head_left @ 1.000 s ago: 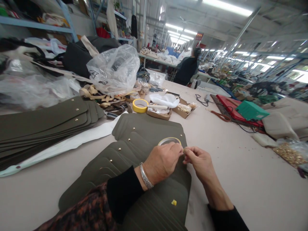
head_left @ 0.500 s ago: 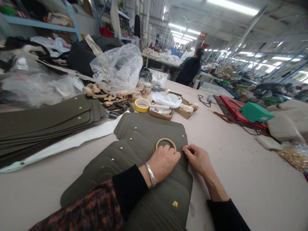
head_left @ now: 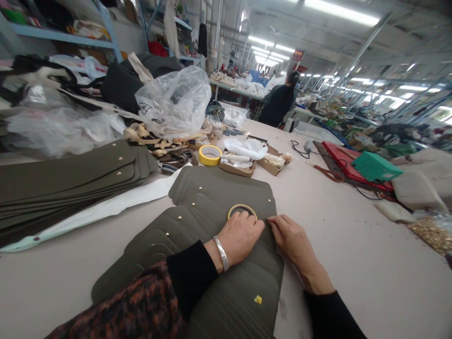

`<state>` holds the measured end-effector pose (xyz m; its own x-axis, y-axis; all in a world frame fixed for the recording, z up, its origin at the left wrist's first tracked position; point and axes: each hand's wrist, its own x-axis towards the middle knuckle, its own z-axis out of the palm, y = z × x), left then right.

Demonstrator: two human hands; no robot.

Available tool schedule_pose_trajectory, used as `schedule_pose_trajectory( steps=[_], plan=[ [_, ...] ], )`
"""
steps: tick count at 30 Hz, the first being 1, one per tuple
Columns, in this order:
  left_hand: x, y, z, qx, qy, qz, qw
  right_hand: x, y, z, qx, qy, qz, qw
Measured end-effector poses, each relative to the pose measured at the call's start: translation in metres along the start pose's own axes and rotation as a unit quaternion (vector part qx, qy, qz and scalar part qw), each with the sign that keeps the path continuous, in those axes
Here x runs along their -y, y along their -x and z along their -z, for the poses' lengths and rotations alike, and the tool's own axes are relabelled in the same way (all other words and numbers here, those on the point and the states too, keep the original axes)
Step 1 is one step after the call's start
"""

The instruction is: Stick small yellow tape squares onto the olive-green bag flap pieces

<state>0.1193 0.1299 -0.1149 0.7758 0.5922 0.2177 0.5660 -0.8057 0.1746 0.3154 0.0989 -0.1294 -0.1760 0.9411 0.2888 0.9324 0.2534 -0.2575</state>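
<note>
My left hand (head_left: 241, 238), with a silver bangle at the wrist, is closed on the near side of a thin roll of yellow tape (head_left: 243, 206). The roll rests on overlapping dark olive panels (head_left: 226, 181) with small gold studs along their edges. At the right edge of these panels my right hand (head_left: 292, 240) has its thumb and forefinger pinched together. What lies between those fingertips is hidden. Lower down, a small yellow scrap (head_left: 258, 299) sticks to a panel.
More olive panels (head_left: 70, 175) are stacked at the left, beside a white strip (head_left: 116, 205). Behind stand a thicker yellow tape roll (head_left: 209, 155), small boxes of gold hardware (head_left: 274, 160) and a clear plastic bag (head_left: 174, 101). A green box (head_left: 377, 165) sits to the right. A person (head_left: 278, 101) sits farther back.
Both hands stay nearly where they were; the right fingers have shifted very slightly at the panel edge. The view has moved a little.
</note>
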Motion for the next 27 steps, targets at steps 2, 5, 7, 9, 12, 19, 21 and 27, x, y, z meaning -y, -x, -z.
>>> schedule_pose_trajectory(
  steps=[2, 5, 7, 9, 12, 19, 21, 27],
  plan=[
    [0.001, -0.001, 0.001, 0.0, 0.007, -0.002, 1.0, 0.003, -0.009, 0.0, 0.043, 0.025, -0.051, 0.997],
    [0.003, -0.001, 0.005, 0.0, 0.018, -0.007, 1.0, 0.006, -0.026, 0.003, 0.106, 0.038, -0.142, 0.983],
    [0.003, 0.0, 0.01, -0.004, 0.028, -0.01, 1.0, 0.008, -0.035, 0.008, 0.121, 0.039, -0.171, 0.977],
    [0.003, 0.002, 0.014, -0.008, 0.041, -0.016, 0.999, 0.009, -0.036, 0.013, 0.138, 0.032, -0.177, 0.974],
    [0.006, 0.004, 0.017, -0.014, 0.057, -0.026, 0.998, 0.012, -0.026, 0.023, 0.193, 0.002, -0.161, 0.968],
    [0.011, 0.003, 0.01, -0.046, 0.137, -0.029, 0.989, 0.021, 0.009, 0.034, 0.084, -0.174, -0.163, 0.967],
    [0.01, 0.004, 0.01, -0.066, 0.183, -0.033, 0.98, 0.026, 0.013, 0.033, -0.017, -0.23, -0.142, 0.963],
    [0.008, 0.007, 0.011, -0.091, 0.236, -0.027, 0.967, 0.044, 0.011, 0.028, -0.086, -0.182, 0.038, 0.979]
  ],
)
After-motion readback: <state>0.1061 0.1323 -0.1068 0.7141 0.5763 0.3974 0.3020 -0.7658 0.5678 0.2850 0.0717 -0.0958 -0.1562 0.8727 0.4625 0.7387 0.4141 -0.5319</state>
